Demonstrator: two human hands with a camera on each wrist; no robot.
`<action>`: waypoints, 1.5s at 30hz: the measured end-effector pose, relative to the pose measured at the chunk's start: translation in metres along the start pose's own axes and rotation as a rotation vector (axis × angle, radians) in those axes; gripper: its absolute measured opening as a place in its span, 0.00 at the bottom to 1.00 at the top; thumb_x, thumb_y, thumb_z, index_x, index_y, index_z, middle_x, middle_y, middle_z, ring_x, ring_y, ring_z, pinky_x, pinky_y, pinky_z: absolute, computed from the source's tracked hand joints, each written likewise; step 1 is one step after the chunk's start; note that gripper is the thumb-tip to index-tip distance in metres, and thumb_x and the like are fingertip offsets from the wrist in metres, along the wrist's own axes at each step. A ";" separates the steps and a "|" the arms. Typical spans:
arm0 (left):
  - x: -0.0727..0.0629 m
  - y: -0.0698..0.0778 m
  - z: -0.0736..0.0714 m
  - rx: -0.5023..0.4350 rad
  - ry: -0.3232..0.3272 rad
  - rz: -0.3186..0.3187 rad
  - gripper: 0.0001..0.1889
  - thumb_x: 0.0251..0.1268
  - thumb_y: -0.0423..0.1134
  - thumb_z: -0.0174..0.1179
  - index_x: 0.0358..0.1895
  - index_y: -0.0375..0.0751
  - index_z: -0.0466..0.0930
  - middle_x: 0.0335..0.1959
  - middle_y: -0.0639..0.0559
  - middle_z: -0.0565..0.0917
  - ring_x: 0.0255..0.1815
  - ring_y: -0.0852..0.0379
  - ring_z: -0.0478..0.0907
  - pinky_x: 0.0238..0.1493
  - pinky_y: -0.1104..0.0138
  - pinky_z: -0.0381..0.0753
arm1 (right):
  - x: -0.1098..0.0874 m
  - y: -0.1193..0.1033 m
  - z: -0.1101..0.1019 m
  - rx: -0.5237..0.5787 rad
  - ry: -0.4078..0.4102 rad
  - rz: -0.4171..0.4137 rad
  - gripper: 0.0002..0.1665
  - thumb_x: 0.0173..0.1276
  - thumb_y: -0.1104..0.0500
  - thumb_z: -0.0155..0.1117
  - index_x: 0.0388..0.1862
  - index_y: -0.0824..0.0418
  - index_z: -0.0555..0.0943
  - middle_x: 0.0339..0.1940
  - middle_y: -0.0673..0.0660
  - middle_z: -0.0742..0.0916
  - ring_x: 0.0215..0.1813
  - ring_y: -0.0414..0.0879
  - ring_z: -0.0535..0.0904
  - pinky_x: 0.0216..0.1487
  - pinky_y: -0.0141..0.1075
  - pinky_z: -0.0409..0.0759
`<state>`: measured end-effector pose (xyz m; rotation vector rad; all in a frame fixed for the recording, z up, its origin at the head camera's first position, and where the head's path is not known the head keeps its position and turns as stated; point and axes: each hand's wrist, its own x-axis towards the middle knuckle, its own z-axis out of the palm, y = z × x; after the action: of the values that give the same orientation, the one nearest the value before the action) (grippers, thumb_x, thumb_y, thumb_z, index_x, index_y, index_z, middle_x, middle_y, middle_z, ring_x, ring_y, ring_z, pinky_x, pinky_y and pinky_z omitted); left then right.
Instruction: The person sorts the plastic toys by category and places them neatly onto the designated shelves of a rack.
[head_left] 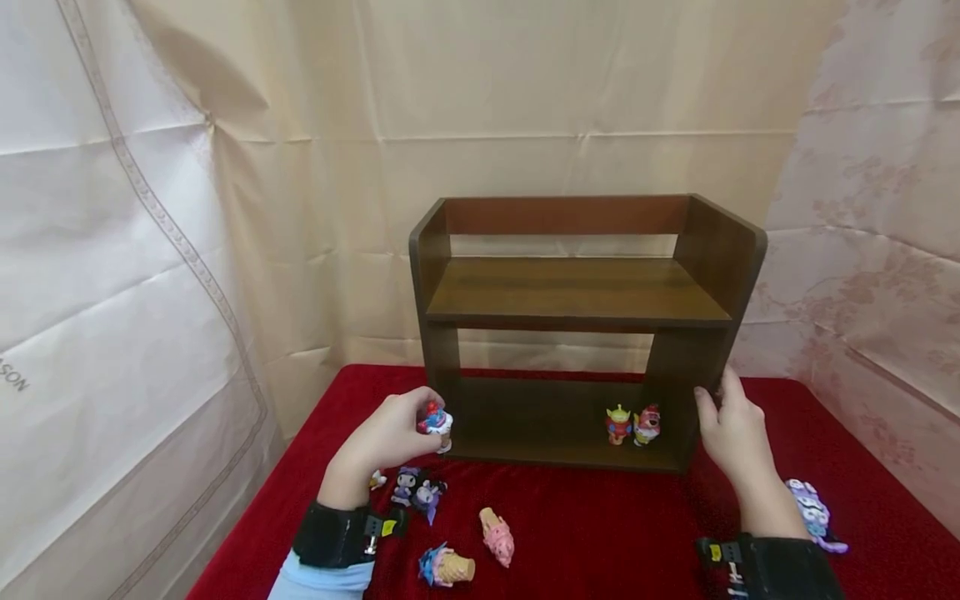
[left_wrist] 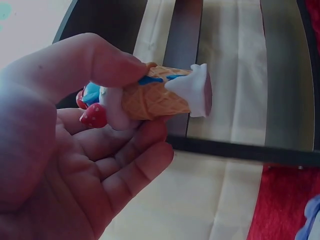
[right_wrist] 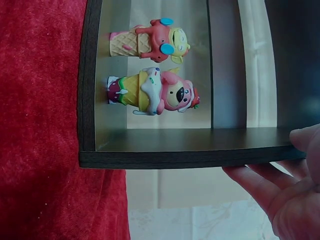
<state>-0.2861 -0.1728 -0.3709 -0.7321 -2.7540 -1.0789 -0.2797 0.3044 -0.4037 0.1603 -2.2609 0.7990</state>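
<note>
My left hand (head_left: pixel 390 429) pinches an ice-cream-cone figurine (left_wrist: pixel 157 97) between thumb and fingers, at the left front of the wooden shelf's (head_left: pixel 577 287) lower level. The figurine has a waffle body, a white base, and red and blue decoration on top. At the shelf's right side panel, my right hand (head_left: pixel 738 433) holds the edge, thumb by the front and fingers along the outside. Inside the lower level stand a yellow-headed cone figurine (head_left: pixel 618 425) and a pink bear cone figurine (head_left: pixel 647 426), side by side near the right panel.
Dark-and-purple figurines (head_left: pixel 416 492) lie on the red cloth (head_left: pixel 585 533) below my left hand. Nearer are a pink cone figurine (head_left: pixel 497 537) and a blue-topped cone figurine (head_left: pixel 447 567). A purple figurine (head_left: pixel 812 512) lies beside my right forearm. Curtains hang behind.
</note>
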 end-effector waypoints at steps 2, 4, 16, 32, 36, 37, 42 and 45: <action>0.003 0.005 0.002 0.003 -0.011 0.007 0.25 0.51 0.37 0.78 0.53 0.44 0.79 0.39 0.56 0.84 0.36 0.59 0.82 0.37 0.66 0.85 | 0.000 0.000 0.000 0.004 -0.001 0.003 0.28 0.76 0.67 0.57 0.72 0.69 0.63 0.47 0.80 0.83 0.44 0.75 0.82 0.40 0.68 0.78; 0.006 0.008 0.004 0.013 -0.022 0.014 0.24 0.52 0.38 0.78 0.52 0.44 0.79 0.39 0.56 0.84 0.36 0.59 0.82 0.37 0.66 0.85 | 0.000 0.000 -0.001 0.005 -0.003 0.008 0.29 0.76 0.67 0.57 0.72 0.69 0.63 0.47 0.80 0.83 0.45 0.75 0.82 0.40 0.68 0.78; 0.021 0.027 0.019 0.053 -0.017 0.084 0.22 0.57 0.36 0.76 0.54 0.42 0.82 0.41 0.54 0.86 0.37 0.60 0.82 0.40 0.68 0.84 | 0.000 -0.002 -0.002 0.009 -0.011 0.024 0.29 0.77 0.66 0.55 0.73 0.69 0.62 0.48 0.81 0.82 0.47 0.76 0.81 0.41 0.68 0.77; 0.058 0.051 0.045 0.156 -0.082 0.154 0.23 0.59 0.38 0.75 0.56 0.38 0.81 0.43 0.51 0.86 0.39 0.60 0.80 0.45 0.69 0.83 | 0.001 -0.001 0.000 0.013 0.002 0.020 0.26 0.77 0.66 0.56 0.71 0.68 0.64 0.47 0.80 0.83 0.46 0.76 0.81 0.41 0.68 0.77; 0.070 0.059 0.056 0.181 -0.104 0.155 0.23 0.60 0.41 0.75 0.57 0.38 0.81 0.43 0.51 0.85 0.39 0.61 0.80 0.45 0.69 0.83 | 0.002 0.000 -0.001 0.007 0.012 0.016 0.26 0.77 0.65 0.56 0.70 0.68 0.65 0.46 0.80 0.83 0.45 0.76 0.82 0.41 0.68 0.77; 0.073 0.061 0.059 0.184 -0.112 0.156 0.24 0.60 0.42 0.75 0.57 0.38 0.82 0.43 0.52 0.85 0.40 0.61 0.80 0.46 0.69 0.83 | 0.002 0.000 -0.001 0.006 0.010 0.016 0.26 0.77 0.65 0.56 0.70 0.68 0.65 0.46 0.79 0.83 0.44 0.76 0.82 0.41 0.68 0.77; 0.089 0.069 0.077 0.199 -0.145 0.163 0.23 0.61 0.42 0.74 0.58 0.40 0.82 0.45 0.53 0.86 0.41 0.63 0.80 0.48 0.71 0.81 | 0.001 0.000 -0.001 0.012 -0.003 0.032 0.26 0.78 0.64 0.55 0.70 0.68 0.64 0.46 0.79 0.83 0.44 0.76 0.82 0.40 0.68 0.77; 0.098 0.071 0.087 0.219 -0.158 0.166 0.23 0.61 0.41 0.74 0.59 0.41 0.82 0.45 0.53 0.86 0.41 0.64 0.80 0.47 0.72 0.80 | -0.001 0.000 0.001 0.012 0.002 0.034 0.25 0.77 0.65 0.56 0.69 0.68 0.65 0.45 0.79 0.84 0.44 0.76 0.82 0.40 0.68 0.76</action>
<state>-0.3320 -0.0305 -0.3672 -1.0308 -2.8155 -0.7031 -0.2795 0.3038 -0.4046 0.1263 -2.2630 0.8303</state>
